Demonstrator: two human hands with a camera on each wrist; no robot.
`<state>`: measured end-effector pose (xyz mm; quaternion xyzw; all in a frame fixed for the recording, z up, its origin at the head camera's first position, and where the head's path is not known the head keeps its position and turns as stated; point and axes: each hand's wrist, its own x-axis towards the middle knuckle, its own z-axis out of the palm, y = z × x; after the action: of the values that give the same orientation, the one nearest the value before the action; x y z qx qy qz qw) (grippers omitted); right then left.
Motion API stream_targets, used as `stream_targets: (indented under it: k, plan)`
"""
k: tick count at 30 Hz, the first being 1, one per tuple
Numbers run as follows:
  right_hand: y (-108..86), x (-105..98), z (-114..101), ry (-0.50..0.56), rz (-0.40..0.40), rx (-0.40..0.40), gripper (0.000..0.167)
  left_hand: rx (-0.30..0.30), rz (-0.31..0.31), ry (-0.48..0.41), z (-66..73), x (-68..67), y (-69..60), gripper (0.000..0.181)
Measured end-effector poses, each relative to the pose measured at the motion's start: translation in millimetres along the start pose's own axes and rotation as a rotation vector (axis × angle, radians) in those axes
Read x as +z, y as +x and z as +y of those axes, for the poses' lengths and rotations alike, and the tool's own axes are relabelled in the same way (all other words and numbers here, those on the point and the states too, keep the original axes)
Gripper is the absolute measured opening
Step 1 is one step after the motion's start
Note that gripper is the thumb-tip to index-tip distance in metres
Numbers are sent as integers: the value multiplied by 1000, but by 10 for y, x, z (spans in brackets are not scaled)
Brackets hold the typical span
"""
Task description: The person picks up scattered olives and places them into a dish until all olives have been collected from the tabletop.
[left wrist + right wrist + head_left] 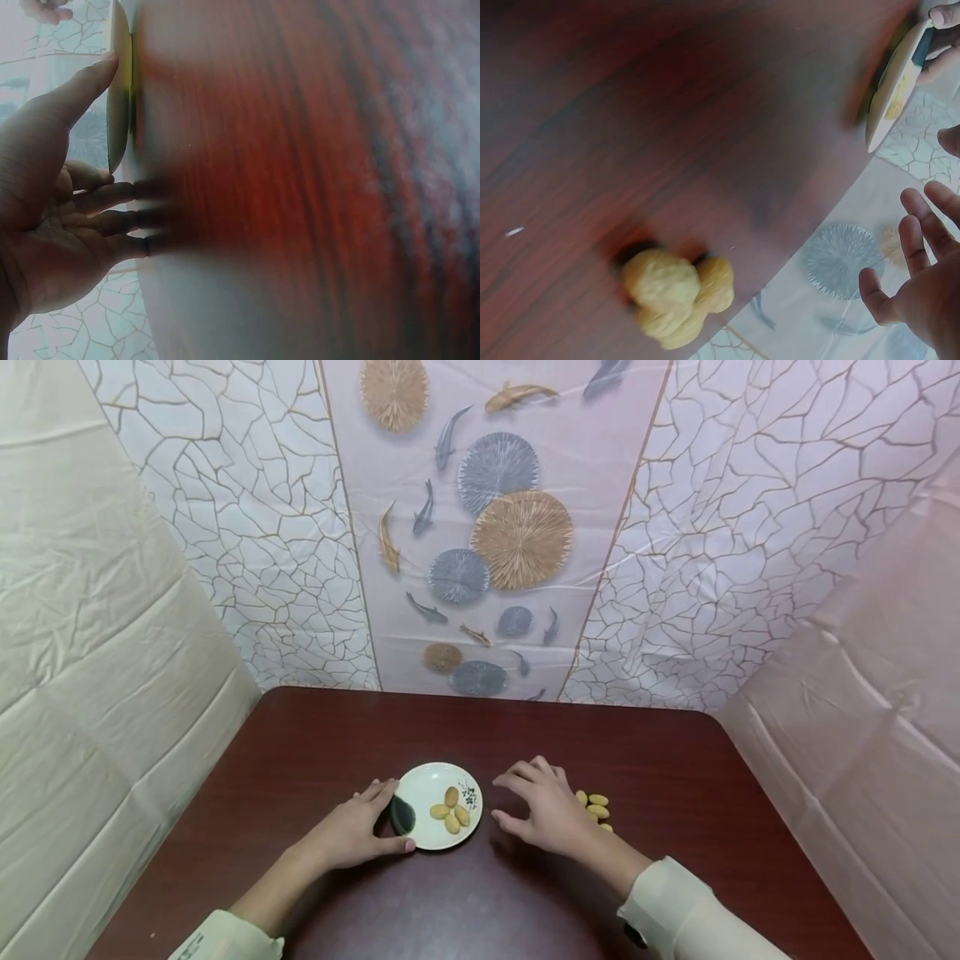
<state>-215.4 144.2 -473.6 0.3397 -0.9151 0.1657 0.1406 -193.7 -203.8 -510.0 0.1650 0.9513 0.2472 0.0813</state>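
Note:
A white plate [426, 783] with a dark green patch and a small floral print holds several yellow-brown oval pieces [452, 822]. At its left rim the left hand [352, 831] rests, thumb and a finger touching the edge; in the left wrist view that hand [56, 217] has its thumb on the rim of the plate [118, 97]. The right hand [551, 810] is held above the table right of the plate, fingers spread and holding nothing. More yellow pieces [598, 811] lie beside it, partly hidden by the hand; the right wrist view shows them as a small pile [664, 289].
The dark red-brown table [465, 910] ends at a patterned cloth wall [480, 635] behind. Pale cloth [97, 710] hangs on the left, and more cloth [855, 735] hangs on the right. A tiny white speck [514, 232] lies on the table.

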Motion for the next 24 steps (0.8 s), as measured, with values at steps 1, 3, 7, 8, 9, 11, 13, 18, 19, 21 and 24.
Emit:
stream_targets:
  k: [1,3,7,8,9,11,13,18,19,21,24]
  plan:
    - [-24,-7,13,-3,3,-1,39,-2,-1,1,-2,1,0,117]
    - [-75,-18,39,-12,11,1,39,-3,-1,0,-4,2,1,117]
    - [-180,-45,92,-25,23,12,39,-1,-1,-2,0,0,0,117]
    - [-207,-50,106,-29,25,16,39,-1,-2,-3,2,-1,-1,117]
    - [-233,-55,121,-30,25,22,38,-1,-2,-3,3,-1,-3,117]
    - [-277,-62,154,-36,32,25,38,-3,-3,-4,1,-1,-5,117]
    - [-319,-65,189,-47,45,27,39,-4,-4,-4,-3,1,-6,117]
    - [-426,-97,283,-67,80,29,40,-5,-3,-5,-12,11,-3,117]
    - [-450,-107,302,-68,80,34,40,-3,-2,-5,-14,13,-1,117]
    - [-498,-132,336,-69,74,48,40,0,1,-5,-12,12,2,117]
    - [-564,-164,381,-74,53,77,39,3,5,-6,-5,3,5,116]
